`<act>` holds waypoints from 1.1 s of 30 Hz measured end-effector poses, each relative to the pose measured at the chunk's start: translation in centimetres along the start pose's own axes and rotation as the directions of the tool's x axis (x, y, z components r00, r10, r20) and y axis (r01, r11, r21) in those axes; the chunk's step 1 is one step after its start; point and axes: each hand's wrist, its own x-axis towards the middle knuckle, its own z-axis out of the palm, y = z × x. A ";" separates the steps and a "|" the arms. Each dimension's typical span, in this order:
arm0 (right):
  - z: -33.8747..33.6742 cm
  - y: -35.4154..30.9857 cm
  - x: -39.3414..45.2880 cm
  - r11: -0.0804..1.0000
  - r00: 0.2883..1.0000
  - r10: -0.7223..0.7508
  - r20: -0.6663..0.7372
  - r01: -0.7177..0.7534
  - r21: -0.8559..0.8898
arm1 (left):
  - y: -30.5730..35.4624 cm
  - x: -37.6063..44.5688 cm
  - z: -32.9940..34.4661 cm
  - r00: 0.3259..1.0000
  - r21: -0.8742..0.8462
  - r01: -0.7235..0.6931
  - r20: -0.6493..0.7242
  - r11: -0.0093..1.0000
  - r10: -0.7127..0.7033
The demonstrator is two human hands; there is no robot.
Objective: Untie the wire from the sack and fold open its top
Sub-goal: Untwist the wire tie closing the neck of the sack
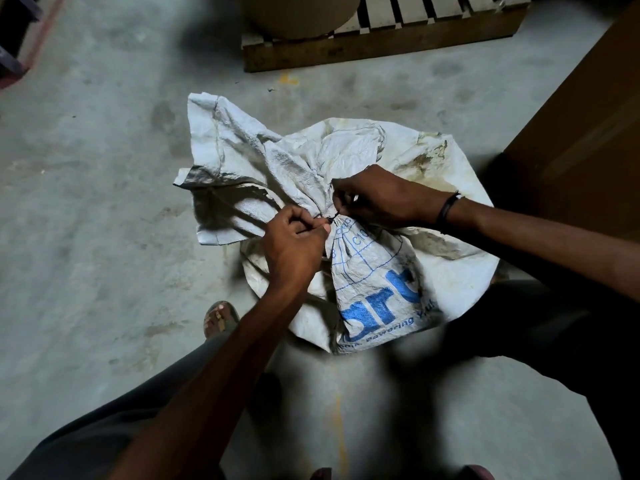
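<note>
A person is bending over a white sack (374, 282) that is sitting on the floor (104, 202) between their feet. The sack is tied shut at its neck with a thin dark wire (333, 218).

The left hand (294, 244) is pinching one end of the wire, which is sticking out just past its fingertips. The right hand (377, 199) is pinching at the knot from the other side. Both hands are curling tight around that little wire, so the knot is sitting right between them, touching both. Neither hand looks nearer than the other.

The sack's long side is running from the person's legs, through the neck, out to the floppy top (249, 161), which is spreading away beyond the hands. I think the wire is not off yet, so the top is not ready for folding open.

The wire is very thin and partly hiding behind the fingers. I cannot tell how it is twisted. The blue letters on the sack are partly crumpled.
</note>
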 end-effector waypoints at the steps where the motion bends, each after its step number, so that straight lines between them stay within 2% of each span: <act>1: -0.2 0.0 0.0 1.000 1.000 0.007 0.031 -0.008 0.022 | 0.2 0.0 0.0 1.000 0.004 -0.005 -0.003 1.000 0.005; 5: -1.0 0.2 0.1 0.970 0.987 0.087 0.135 -0.115 0.213 | 1.2 -0.3 0.0 0.998 0.037 -0.067 -0.010 0.997 0.068; 8: -1.5 0.0 -0.2 0.868 0.966 0.141 0.215 -0.225 0.442 | 1.8 -0.6 0.0 0.990 0.074 -0.141 -0.009 0.987 0.142; 11: -2.2 0.2 -0.3 0.759 0.939 0.175 0.295 -0.319 0.567 | 2.2 -1.0 0.1 0.981 0.087 -0.192 -0.015 0.978 0.194; 13: -2.5 0.3 -0.3 0.804 0.943 0.185 0.277 -0.307 0.509 | 2.3 -1.3 0.3 0.973 0.110 -0.229 -0.002 0.967 0.230; 16: -2.5 0.3 -0.2 0.949 0.972 0.170 0.162 -0.206 0.239 | 2.2 -1.2 0.2 0.977 0.102 -0.215 0.011 0.971 0.215; 18: -2.0 0.1 -0.1 0.977 0.983 0.156 0.098 -0.168 0.134 | 1.9 -1.1 0.1 0.982 0.101 -0.189 0.021 0.977 0.188; 21: -1.6 -0.1 0.0 0.989 0.990 0.116 0.076 -0.122 0.080 | 1.6 -1.1 0.2 0.983 0.106 -0.180 0.041 0.978 0.177; 23: -1.6 0.1 0.1 0.971 0.987 0.123 0.102 -0.141 0.195 | 1.7 -1.0 0.1 0.979 0.131 -0.206 0.031 0.970 0.203; 25: -1.8 0.3 0.0 0.882 0.975 0.173 0.139 -0.217 0.418 | 2.0 -0.8 -0.1 0.970 0.161 -0.242 0.010 0.957 0.243; 27: -2.1 0.5 -0.2 0.779 0.965 0.206 0.165 -0.264 0.569 | 2.5 -0.7 -0.2 0.957 0.205 -0.284 -0.007 0.937 0.291; 30: -2.5 0.4 -0.5 0.674 0.952 0.208 0.223 -0.305 0.673 | 3.4 -1.1 -0.1 0.927 0.287 -0.356 -0.007 0.889 0.374; 33: -3.2 0.3 -0.5 0.660 0.934 0.237 0.266 -0.356 0.662 | 4.0 -1.5 -0.2 0.900 0.340 -0.413 0.013 0.845 0.435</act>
